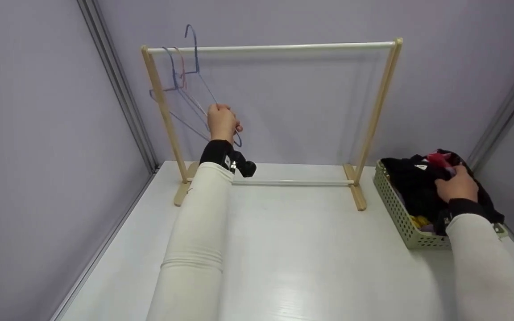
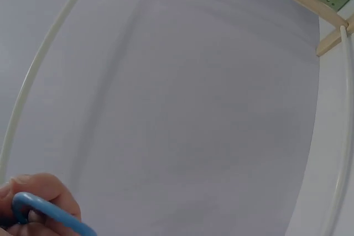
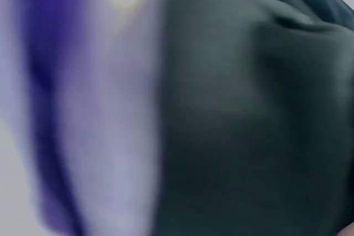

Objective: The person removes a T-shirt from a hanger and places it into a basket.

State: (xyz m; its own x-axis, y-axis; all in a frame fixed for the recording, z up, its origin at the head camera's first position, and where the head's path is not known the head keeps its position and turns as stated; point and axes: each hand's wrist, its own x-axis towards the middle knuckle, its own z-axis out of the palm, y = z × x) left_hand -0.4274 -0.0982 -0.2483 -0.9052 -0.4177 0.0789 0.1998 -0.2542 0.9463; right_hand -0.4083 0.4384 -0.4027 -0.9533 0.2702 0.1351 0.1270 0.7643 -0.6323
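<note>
My left hand grips a blue clothes hanger by its side, with its hook rising above the rack's white rail. In the left wrist view the fingers curl at the blue hanger's rounded end. Another blue hanger and a pink hanger are at the rail's left end. Over at the right, my right hand is among dark garments in a green basket; its fingertips are hidden. Dark green-grey cloth fills much of the right wrist view, beside blurred purple cloth.
A wooden rack with a white top rail and a lower bar stands at the back of the white table. Pale walls enclose it on the left, back and right. Red cloth and yellow cloth show in the basket.
</note>
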